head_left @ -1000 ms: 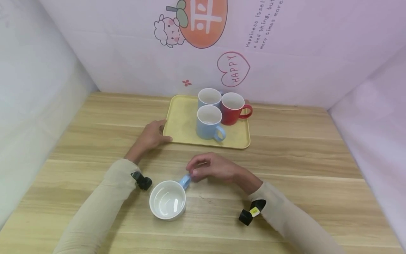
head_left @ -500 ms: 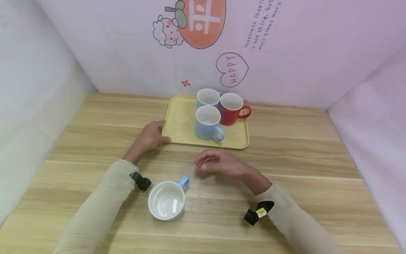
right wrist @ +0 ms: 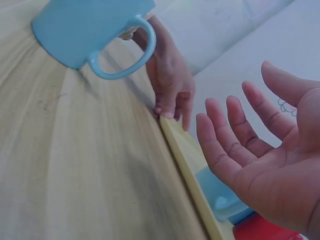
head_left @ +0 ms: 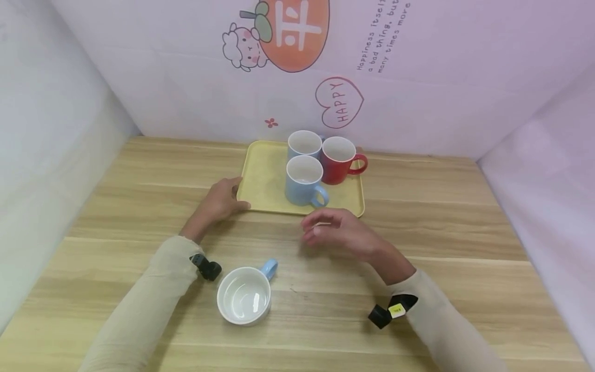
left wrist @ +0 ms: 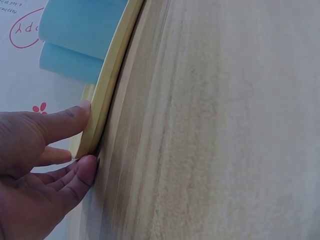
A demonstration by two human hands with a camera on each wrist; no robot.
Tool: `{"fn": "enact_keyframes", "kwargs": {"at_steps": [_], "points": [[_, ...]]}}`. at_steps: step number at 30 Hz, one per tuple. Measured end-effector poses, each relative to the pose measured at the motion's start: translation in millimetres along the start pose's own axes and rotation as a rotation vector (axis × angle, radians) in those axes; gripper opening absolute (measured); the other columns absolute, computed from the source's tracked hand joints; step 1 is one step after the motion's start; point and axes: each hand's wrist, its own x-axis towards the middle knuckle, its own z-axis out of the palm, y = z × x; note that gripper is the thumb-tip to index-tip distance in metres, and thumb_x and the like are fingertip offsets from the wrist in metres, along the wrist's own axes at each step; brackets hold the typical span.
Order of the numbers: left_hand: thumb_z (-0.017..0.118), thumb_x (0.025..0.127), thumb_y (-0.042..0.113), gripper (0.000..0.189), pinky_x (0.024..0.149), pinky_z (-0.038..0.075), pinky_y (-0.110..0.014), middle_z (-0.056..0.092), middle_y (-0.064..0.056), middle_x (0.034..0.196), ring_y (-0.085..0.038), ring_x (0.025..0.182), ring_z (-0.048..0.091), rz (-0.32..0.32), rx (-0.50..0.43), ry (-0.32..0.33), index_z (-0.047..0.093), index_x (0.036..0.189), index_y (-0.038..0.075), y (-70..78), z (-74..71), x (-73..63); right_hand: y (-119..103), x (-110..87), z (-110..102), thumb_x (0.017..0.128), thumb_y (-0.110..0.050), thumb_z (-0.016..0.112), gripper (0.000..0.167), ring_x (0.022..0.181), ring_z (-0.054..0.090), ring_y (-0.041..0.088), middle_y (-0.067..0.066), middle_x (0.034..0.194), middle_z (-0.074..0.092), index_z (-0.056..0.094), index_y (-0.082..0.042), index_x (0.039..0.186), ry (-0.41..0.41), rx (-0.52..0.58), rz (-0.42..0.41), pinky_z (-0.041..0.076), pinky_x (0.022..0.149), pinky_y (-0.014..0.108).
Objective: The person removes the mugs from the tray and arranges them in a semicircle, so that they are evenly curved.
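Note:
My left hand point(head_left: 220, 199) pinches the left corner of a yellow tray point(head_left: 262, 186). In the left wrist view its thumb point(left wrist: 70, 120) lies on the tray's rim and the other fingers are at the outer edge. On the tray two light blue mugs, a front one point(head_left: 302, 183) and a back one point(head_left: 303, 144), stand close to a red mug point(head_left: 337, 164). My right hand point(head_left: 346, 232) hovers before the tray's front edge, holding nothing, its fingers loosely bent. Nearer me, a light blue mug point(head_left: 244, 297) with a white inside stands upright on the table, handle pointing away.
Bare wooden tabletop point(head_left: 441, 222) lies right of the tray. A white printed cloth point(head_left: 186, 93) rises right behind the tray, and further white cloths flank the table at left and right.
My right hand has left the near blue mug's handle and moved away from me and to the right, toward the tray. My left hand stays on the tray; the mugs have not moved.

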Motion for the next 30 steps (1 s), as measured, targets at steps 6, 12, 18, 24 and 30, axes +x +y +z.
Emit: {"fn": "enact_keyframes", "kwargs": {"at_steps": [6, 12, 18, 24, 30], "points": [[0.079, 0.084, 0.009, 0.077, 0.106, 0.038, -0.051, 0.053, -0.028, 0.137, -0.039, 0.125, 0.052, 0.011, -0.010, 0.007, 0.040, 0.149, -0.005, -1.9, 1.4, 0.9, -7, -2.2, -6, 0.099, -0.010, 0.061, 0.032, 0.108, 0.061, 0.047, 0.028, 0.115, 0.061, 0.057, 0.008, 0.125, 0.083, 0.001, -0.015, 0.051, 0.093, 0.045], [0.078, 0.085, 0.010, 0.079, 0.108, 0.035, -0.051, 0.049, -0.029, 0.141, -0.040, 0.129, 0.048, -0.001, 0.010, 0.000, 0.037, 0.150, -0.005, 0.7, 1.8, -0.6, -14, -8.8, -14, 0.098, -0.008, 0.061, 0.023, 0.107, 0.063, 0.042, 0.027, 0.117, 0.058, 0.063, -0.004, 0.121, 0.162, -0.010, -0.010, 0.052, 0.092, 0.044], [0.079, 0.084, 0.011, 0.080, 0.110, 0.033, -0.051, 0.047, -0.031, 0.142, -0.043, 0.132, 0.044, 0.008, 0.035, -0.001, 0.036, 0.150, -0.008, 3.0, 0.3, -1.8, -18, -12.1, -23, 0.100, -0.004, 0.055, 0.022, 0.105, 0.064, 0.036, 0.024, 0.116, 0.058, 0.060, 0.000, 0.120, 0.194, 0.079, -0.070, 0.052, 0.093, 0.043], [0.079, 0.084, 0.011, 0.080, 0.110, 0.032, -0.052, 0.047, -0.033, 0.141, -0.043, 0.129, 0.045, 0.018, 0.049, 0.002, 0.036, 0.149, -0.009, 3.2, -0.6, -1.6, -22, -11.5, -30, 0.100, 0.002, 0.050, 0.021, 0.103, 0.062, 0.025, 0.010, 0.113, 0.060, 0.059, 0.004, 0.119, 0.226, 0.197, -0.119, 0.052, 0.092, 0.040], [0.078, 0.084, 0.010, 0.078, 0.110, 0.033, -0.052, 0.050, -0.032, 0.138, -0.041, 0.126, 0.048, 0.029, 0.065, 0.000, 0.038, 0.148, -0.009, 3.3, -0.7, -0.8, -26, -12.8, -36, 0.102, -0.001, 0.050, 0.022, 0.105, 0.061, 0.024, 0.009, 0.116, 0.060, 0.065, -0.007, 0.117, 0.242, 0.155, -0.139, 0.052, 0.093, 0.038]]}}
